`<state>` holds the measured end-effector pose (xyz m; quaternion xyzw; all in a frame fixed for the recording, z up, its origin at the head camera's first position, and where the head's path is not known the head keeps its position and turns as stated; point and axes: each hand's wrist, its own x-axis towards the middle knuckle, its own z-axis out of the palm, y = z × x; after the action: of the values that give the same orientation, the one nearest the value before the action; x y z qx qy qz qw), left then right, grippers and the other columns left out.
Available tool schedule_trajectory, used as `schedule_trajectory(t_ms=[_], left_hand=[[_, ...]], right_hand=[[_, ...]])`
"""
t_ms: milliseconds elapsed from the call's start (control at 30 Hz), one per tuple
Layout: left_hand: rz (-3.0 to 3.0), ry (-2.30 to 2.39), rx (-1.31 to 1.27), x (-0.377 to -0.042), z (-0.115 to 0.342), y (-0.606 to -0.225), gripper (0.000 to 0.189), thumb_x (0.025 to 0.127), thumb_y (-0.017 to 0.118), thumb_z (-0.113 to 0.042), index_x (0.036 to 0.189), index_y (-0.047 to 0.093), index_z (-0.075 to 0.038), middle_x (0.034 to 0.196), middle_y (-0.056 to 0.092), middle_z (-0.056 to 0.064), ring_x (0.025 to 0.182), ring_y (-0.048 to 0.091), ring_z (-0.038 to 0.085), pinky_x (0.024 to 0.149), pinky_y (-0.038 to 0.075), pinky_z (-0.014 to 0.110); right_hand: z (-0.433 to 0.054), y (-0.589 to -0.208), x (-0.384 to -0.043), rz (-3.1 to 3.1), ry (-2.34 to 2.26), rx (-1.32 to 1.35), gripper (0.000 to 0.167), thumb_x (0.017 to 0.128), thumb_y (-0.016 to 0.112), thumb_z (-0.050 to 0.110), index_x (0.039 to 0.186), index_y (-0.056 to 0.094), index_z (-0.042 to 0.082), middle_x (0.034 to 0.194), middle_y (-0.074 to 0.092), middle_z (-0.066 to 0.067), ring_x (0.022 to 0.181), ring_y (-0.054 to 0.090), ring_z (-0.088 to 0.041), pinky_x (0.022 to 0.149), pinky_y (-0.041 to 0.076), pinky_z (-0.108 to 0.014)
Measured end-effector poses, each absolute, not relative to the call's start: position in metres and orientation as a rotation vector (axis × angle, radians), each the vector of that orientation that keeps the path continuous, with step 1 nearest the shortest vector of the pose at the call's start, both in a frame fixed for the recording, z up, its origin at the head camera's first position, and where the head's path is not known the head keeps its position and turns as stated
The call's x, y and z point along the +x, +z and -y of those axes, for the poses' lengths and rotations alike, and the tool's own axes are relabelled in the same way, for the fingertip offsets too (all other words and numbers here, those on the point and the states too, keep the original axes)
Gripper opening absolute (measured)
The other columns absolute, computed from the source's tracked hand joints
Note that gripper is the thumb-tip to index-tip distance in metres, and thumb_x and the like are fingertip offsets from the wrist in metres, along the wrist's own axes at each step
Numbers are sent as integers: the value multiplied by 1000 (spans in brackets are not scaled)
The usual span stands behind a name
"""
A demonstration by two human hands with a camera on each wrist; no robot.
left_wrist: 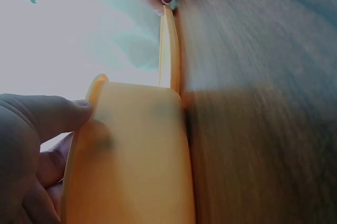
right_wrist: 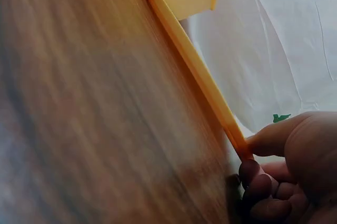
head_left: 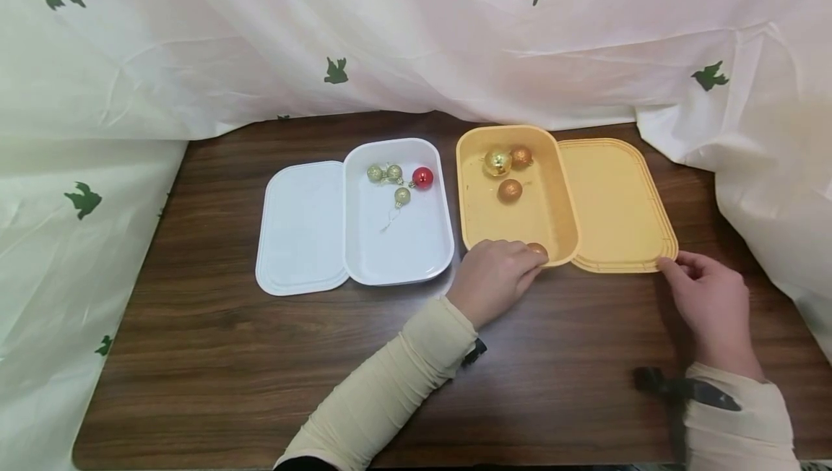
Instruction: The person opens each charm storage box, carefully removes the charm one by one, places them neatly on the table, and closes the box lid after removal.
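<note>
My left hand (head_left: 497, 279) grips the near rim of the yellow plastic box (head_left: 520, 222), its thumb (left_wrist: 63, 113) outside the wall and its fingers over the inside. Within that box lie a shiny gold ball ornament (head_left: 497, 162) and several copper-orange ones, one of them an orange ball (head_left: 537, 248) beside my left fingers, partly hidden. At the near right corner of the yellow lid (head_left: 620, 204), my right hand (head_left: 711, 305) pinches the edge between thumb and fingers. That lid (right_wrist: 202, 76) lies against the box's right side, and its held corner looks slightly raised off the table.
Left of the yellow box stands a white box (head_left: 396, 247) holding a red ball ornament (head_left: 422, 178) and several small pale-gold ones. A white lid (head_left: 302, 225) lies against its left side. White cloth (head_left: 416, 23) with green bird shapes hangs around the dark wooden table (head_left: 260, 363).
</note>
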<state>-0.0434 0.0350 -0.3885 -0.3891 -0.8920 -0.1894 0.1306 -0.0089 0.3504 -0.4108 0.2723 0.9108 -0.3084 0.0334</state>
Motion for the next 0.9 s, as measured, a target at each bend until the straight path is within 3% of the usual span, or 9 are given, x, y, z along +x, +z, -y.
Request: schedule_trajectory(t_ms=[100, 367, 600, 733, 900], left_hand=[[2581, -563, -1147, -44, -34, -389, 19, 101, 62, -28, 112, 76, -24, 103, 74, -13, 86, 69, 4, 71, 53, 24], [2603, -586, -1161, -43, -31, -388, 19, 99, 64, -27, 115, 75, -24, 108, 74, -12, 91, 69, 4, 76, 54, 24], [2645, -933, -1078, -48, -8, -365, 27, 100, 62, -26, 123, 71, -15, 121, 71, -4, 113, 64, 9, 102, 46, 21], [2598, -1192, -822, -59, 26, -347, 28, 98, 65, -20, 123, 70, -10, 123, 70, 3, 115, 63, 15, 105, 45, 24], [2515, -1329, -599, -72, 69, -339, 26, 97, 66, -15, 121, 72, -6, 118, 72, 6, 107, 65, 18, 96, 51, 28]], right_hand=[[-350, -412, -9, -2818, -908, 827, 62, 100, 53, 45, 138, 57, -4, 109, 64, -25, 86, 51, -26, 61, 38, -30], [-349, -414, -10, -2840, -861, 839, 60, 99, 55, 45, 138, 58, -1, 110, 65, -25, 85, 52, -27, 59, 39, -31], [-349, -413, -9, -2798, -871, 890, 62, 99, 55, 47, 140, 57, 1, 116, 65, -25, 86, 53, -25, 55, 41, -26], [-350, -413, -9, -2802, -913, 896, 62, 98, 57, 49, 138, 59, 2, 104, 68, -18, 74, 54, -13, 51, 43, -23], [-353, -411, -7, -2750, -995, 936, 67, 95, 58, 54, 140, 59, 5, 74, 63, 9, 61, 55, -3, 50, 47, -25]])
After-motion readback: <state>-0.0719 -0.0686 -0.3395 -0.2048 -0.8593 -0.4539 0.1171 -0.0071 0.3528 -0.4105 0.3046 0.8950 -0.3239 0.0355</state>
